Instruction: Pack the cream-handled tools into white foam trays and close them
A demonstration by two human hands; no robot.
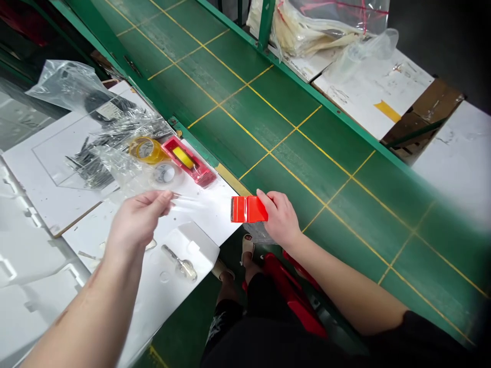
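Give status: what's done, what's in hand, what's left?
Done: metal pins already lie in a plastic bag. In hand: the right hand grips a red tape dispenser; the left hand pinches what looks like a clear tape strip. Left: a pink dispenser and a tape roll lie untouched beside the bag, on a white board.

A white table point(46, 204) holds a roll of yellow tape point(144, 151), a red tape dispenser point(188, 161) loaded with yellow tape, and a clear plastic bag point(115, 163) of dark metal pieces, with a small metal part point(179, 263) lying on a white plastic tray point(192, 245) nearby. Alongside runs a green conveyor belt point(245, 117) marked with a grid of yellow lines.
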